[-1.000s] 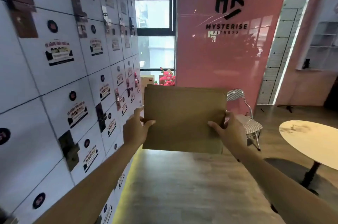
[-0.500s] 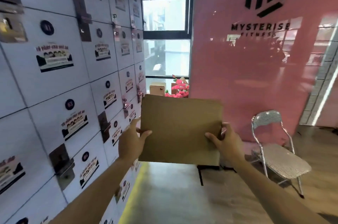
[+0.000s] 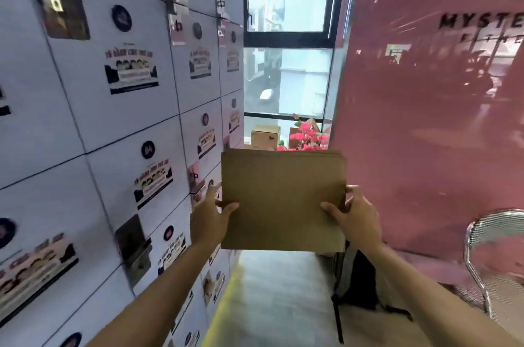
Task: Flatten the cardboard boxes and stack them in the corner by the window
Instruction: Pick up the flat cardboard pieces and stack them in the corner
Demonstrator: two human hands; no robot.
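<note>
From the head camera, both forearms reach forward at chest height. The left hand [image 3: 208, 217] grips the left edge of a flattened cardboard stack [image 3: 283, 199], thumb laid across the near face and fingers curled behind it. The right hand [image 3: 355, 215] grips the right edge the same way, thumb on the front and fingers wrapped round the back. The cardboard is held upright and nearly square to the camera, in the air between the hands; several layered edges show along its top.

A wall of white lockers [image 3: 113, 120] with stickers and round number badges runs close along the left. A glossy pink panel [image 3: 425, 120] with dark lettering stands on the right. Between them a narrow passage of pale floor [image 3: 278, 304] leads to a dark-framed window [image 3: 286, 34]. At its foot, just above the cardboard's top edge, sit a small cardboard box [image 3: 265, 137] and pink flowers [image 3: 307, 137]. A black and grey backpack [image 3: 355, 281] leans low against the pink panel below the right wrist, partly in the passage. A metal folding chair [image 3: 493, 261] stands at the right edge.
</note>
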